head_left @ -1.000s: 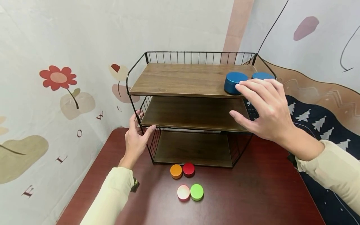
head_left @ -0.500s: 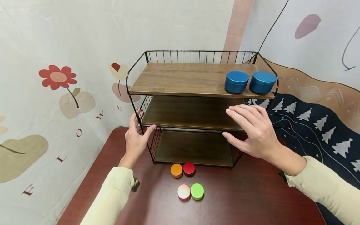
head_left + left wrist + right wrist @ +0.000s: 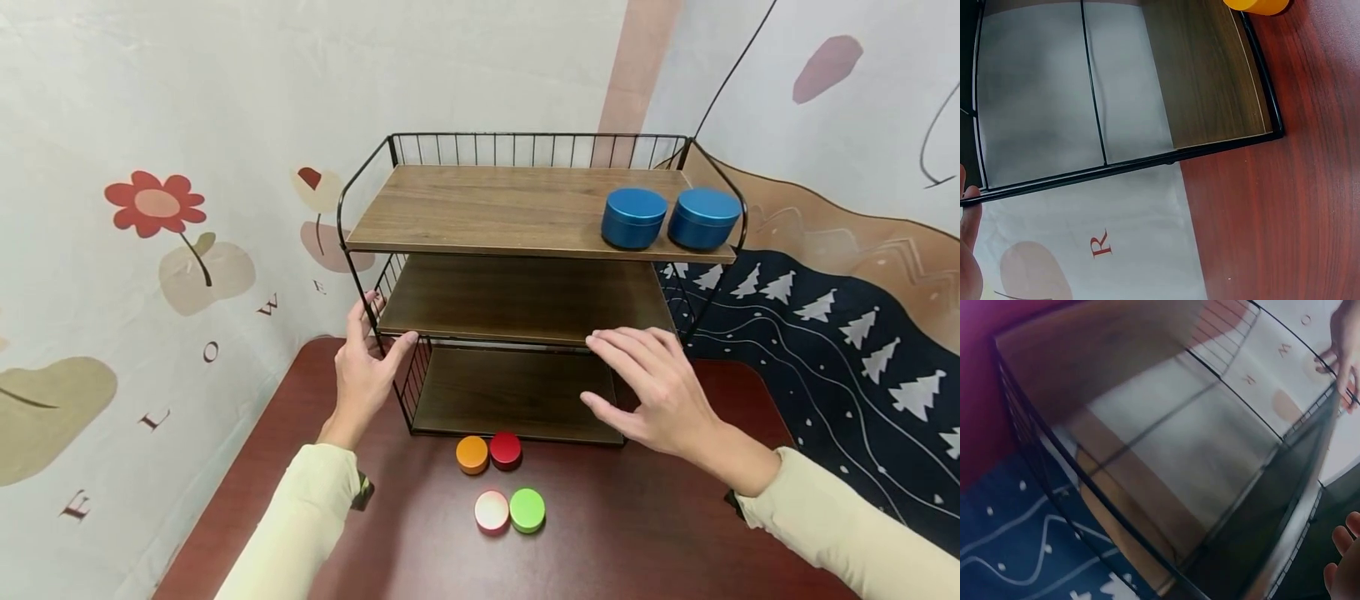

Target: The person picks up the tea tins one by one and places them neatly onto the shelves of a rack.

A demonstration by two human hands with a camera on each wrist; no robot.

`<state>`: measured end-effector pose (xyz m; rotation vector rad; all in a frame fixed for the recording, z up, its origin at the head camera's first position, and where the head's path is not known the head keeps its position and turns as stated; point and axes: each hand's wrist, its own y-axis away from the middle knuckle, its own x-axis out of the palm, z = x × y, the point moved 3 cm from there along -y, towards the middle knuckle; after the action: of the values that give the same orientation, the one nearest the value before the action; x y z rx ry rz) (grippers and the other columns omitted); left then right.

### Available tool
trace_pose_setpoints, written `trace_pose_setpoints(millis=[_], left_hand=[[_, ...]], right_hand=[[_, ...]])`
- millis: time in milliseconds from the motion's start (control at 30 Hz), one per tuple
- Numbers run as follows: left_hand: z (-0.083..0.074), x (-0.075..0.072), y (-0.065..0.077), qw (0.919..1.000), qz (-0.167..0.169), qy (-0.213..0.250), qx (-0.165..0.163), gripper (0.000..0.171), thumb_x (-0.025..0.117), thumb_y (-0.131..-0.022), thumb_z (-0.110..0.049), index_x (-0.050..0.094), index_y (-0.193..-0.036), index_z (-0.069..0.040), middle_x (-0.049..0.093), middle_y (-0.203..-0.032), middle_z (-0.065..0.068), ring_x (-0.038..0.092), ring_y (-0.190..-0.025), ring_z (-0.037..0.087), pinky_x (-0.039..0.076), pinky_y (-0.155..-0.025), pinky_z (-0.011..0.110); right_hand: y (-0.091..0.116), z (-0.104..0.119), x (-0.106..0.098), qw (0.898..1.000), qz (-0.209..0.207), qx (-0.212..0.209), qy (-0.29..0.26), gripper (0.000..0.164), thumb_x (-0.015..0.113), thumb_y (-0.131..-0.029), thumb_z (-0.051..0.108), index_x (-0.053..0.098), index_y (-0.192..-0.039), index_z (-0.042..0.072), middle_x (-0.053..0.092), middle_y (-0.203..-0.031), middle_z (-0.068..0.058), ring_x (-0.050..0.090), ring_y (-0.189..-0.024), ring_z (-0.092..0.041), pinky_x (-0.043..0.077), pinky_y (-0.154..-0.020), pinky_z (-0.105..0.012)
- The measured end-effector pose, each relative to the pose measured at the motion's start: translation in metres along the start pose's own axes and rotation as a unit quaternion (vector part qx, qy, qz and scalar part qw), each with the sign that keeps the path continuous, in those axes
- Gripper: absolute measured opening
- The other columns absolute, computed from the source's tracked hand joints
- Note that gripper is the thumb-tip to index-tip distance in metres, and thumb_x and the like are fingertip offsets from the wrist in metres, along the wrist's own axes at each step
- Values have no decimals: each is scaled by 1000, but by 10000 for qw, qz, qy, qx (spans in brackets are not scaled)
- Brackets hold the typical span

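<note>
A three-tier storage rack (image 3: 480, 210) with wooden shelves and a black wire frame stands on the table. My left hand (image 3: 363, 370) holds its left side at the middle shelf, thumb at the front and fingers behind the post. In the left wrist view, fingertips (image 3: 970, 215) meet the black frame. My right hand (image 3: 654, 395) hovers before the rack's lower right with fingers spread and nothing in them. Two blue round tins (image 3: 634, 218) stand side by side on the top shelf's right end. An orange tin (image 3: 472, 455) and a red tin (image 3: 506, 451) sit before the rack.
Nearer on the reddish-brown table (image 3: 615, 533) are a pale pink round tin (image 3: 492, 511) and a green one (image 3: 527, 510), touching or nearly so. A printed cloth wall (image 3: 247, 92) rises behind and left. Dark cloth with white trees (image 3: 817, 350) hangs at the right.
My right hand has come away from the blue tins, moving down and left to the height of the lower shelves. The left hand stays on the rack. The tins have not moved.
</note>
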<state>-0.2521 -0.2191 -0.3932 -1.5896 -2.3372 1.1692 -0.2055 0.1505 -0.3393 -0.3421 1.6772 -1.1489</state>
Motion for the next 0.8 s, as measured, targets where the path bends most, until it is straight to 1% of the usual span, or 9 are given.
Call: trace_pose_setpoints(millis=[133,200,333,467,567,667,800], left_hand=[[0,0,1,10000,-1,-4,23,79,80,-86,-19,36,-152,-18,56,-142,8,69,-74,27,46,-65,12],[1,0,1,10000,-14,-5,25,79,80,-86,-18,36,-152,-19,56,-143,7,69,-74,26,46,-65,12],[1,0,0,10000,-38,-52,0,79,81,-86,-20,36,-152,-21,56,-142,7,69,-74,24,46,-65,12],[0,-1,0,10000,-29,-52,25,79,81,-85,-20,37,-151,-17,57,-141,9,68,-73,24,46,-65,11],[-1,-1,1,10000,-26,-51,54,79,81,-85,-20,37,-151,-16,57,-140,10,68,-72,24,46,-65,11],[-1,-1,1,10000,-16,-48,53,79,81,-85,-20,36,-151,-18,57,-141,10,68,-73,24,46,-66,11],[-1,-1,0,10000,-9,-20,40,80,81,-86,-21,36,-152,-22,56,-142,6,68,-73,24,46,-66,12]], right_hand=[[14,3,12,9996,217,149,-82,55,61,-95,47,66,-128,4,67,-122,-13,60,-110,-33,38,-91,-50],[21,5,17,9993,282,207,-117,55,60,-95,48,66,-129,5,66,-124,-13,59,-110,-33,38,-92,-51],[30,7,26,9992,266,224,-185,55,61,-94,47,66,-129,5,66,-124,-12,60,-110,-33,38,-92,-51],[37,10,34,9993,191,188,-252,54,62,-94,46,66,-128,4,67,-123,-12,61,-107,-34,38,-91,-50],[43,13,40,9991,221,205,-297,53,62,-94,45,66,-128,4,66,-123,-11,61,-107,-32,38,-91,-50],[50,15,46,9986,263,291,-352,53,61,-95,45,65,-129,5,66,-125,-10,61,-108,-31,38,-91,-50],[60,19,55,9980,306,357,-426,53,61,-95,46,65,-130,5,66,-125,-10,61,-108,-29,39,-91,-50]])
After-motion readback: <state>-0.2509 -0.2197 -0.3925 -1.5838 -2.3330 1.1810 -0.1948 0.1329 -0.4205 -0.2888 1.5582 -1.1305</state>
